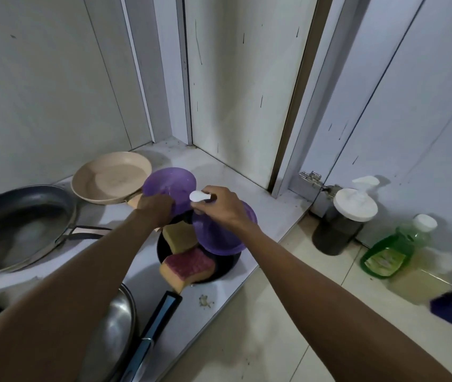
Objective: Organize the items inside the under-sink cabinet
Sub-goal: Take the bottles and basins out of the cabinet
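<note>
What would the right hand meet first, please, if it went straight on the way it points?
Most likely the upper purple bowl, which the left hand grips: the right hand, pinching a white utensil, points left at it. Depth is unclear.

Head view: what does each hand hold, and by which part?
The left hand grips the upper purple bowl by its near rim. The right hand pinches a white piece at one end; whether it also holds the lower purple bowl is unclear.
</note>
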Motion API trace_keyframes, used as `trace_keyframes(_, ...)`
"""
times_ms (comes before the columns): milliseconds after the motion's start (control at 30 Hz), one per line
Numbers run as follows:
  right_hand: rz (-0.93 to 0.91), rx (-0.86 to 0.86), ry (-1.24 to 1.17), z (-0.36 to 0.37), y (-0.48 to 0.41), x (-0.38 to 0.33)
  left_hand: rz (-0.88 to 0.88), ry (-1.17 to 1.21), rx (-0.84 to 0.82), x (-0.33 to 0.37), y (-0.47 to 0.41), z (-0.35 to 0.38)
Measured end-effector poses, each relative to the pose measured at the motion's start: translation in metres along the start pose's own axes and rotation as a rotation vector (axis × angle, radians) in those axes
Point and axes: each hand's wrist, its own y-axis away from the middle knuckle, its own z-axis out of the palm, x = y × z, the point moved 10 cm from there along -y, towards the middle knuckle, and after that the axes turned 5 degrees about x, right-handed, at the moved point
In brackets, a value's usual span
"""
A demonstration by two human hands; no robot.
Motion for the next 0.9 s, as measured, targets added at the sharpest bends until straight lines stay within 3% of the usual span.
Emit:
trace_keyframes(133,0.014,0.07,-0.026,-0.021,-0.004,0.002,-0.032,-0.044,0.115,0.004,0.004,-0.018)
trace_keyframes(267,0.106,0.14,-0.228,-0.068,-0.008,0.018,0.008,0.064,0.195,0.023,0.006,-0.046)
trace_keyframes(367,0.105,0.164,-0.242,-0.117,-0.002,0.023,0.07,0.124,0.23,0.049,0.003,-0.071)
trace_keyframes(500,0.183,0.245,-0.189,-0.19,0.031,0.057,0.219,0.077,0.189,0.107,0.013,-0.099)
trace_keyframes(600,0.252,0.292,-0.1,-0.227,0.065,0.095,0.376,0.04,0.254,0.16,0.033,-0.119)
trace_keyframes(733,0.349,0.264,-0.033,-0.256,0.117,0.144,0.519,0.176,0.254,0.224,0.065,-0.121)
trace_keyframes(900,0.447,0.179,0.093,-0.285,0.168,0.192,0.671,0.127,0.16,0.297,0.1,-0.108)
